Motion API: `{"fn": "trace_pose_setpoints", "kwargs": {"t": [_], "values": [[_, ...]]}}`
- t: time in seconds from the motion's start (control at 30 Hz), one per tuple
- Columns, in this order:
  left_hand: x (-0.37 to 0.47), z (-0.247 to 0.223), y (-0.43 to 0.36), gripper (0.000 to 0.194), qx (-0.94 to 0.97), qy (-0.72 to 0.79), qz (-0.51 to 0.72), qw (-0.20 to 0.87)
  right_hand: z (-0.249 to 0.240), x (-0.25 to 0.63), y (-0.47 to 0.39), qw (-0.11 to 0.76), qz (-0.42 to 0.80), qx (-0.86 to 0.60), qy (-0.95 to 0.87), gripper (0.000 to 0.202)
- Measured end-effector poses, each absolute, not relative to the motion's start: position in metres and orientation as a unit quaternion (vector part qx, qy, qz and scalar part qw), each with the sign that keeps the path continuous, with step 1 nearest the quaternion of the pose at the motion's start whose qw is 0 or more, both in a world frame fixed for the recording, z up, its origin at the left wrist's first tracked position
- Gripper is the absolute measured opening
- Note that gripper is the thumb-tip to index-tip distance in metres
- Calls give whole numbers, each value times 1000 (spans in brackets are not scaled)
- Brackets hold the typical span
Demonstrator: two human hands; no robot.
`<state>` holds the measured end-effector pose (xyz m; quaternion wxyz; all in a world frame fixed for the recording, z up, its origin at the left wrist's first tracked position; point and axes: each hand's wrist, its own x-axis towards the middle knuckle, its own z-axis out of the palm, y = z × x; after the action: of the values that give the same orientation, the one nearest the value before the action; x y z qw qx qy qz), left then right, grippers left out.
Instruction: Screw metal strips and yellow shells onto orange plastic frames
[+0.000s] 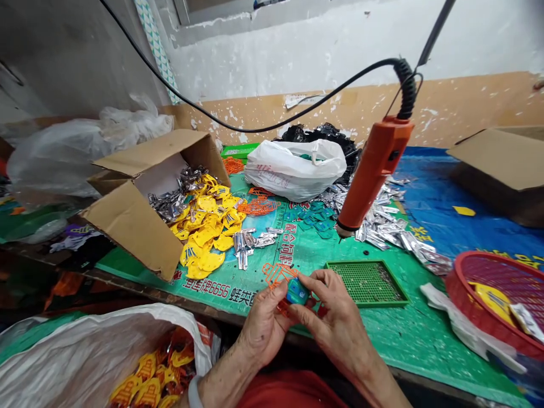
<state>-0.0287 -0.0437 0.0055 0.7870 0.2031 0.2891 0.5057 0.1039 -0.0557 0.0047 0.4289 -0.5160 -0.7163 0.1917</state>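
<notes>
Teal-blue plastic piece (298, 292) held over the front edge of the green-covered tabletop (425, 334) | gripped by fingertips of left hand (264, 323) and right hand (338, 309) | orange openwork plastic piece (277, 273) just beyond | could be dropped if the pinch is loosened

Both forearms reach in from below, the left (227, 365) from 7 o'clock and the right (374, 371) from 5 o'clock, bare and slanting inward. The hands come together near 6 o'clock, close in front of the body. The left hand (267, 323) is partly closed, its thumb angled toward 1 or 2 o'clock, its other fingers largely hidden beneath. The right hand (336, 310) arches over with knuckles uppermost, its index finger bent toward 9 o'clock and its thumb aimed toward 10, the two forming a pinch
</notes>
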Motion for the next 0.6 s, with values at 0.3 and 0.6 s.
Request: {"fn": "trace_pose_setpoints", "kwargs": {"t": [0.3, 0.6], "values": [[-24, 7, -48, 25, 231, 329, 465, 789, 2, 94, -68, 464, 236, -520, -678, 32], [-23, 13, -48, 28, 244, 398, 445, 764, -4, 84, -74, 534, 231, -499, -642, 39]]}}
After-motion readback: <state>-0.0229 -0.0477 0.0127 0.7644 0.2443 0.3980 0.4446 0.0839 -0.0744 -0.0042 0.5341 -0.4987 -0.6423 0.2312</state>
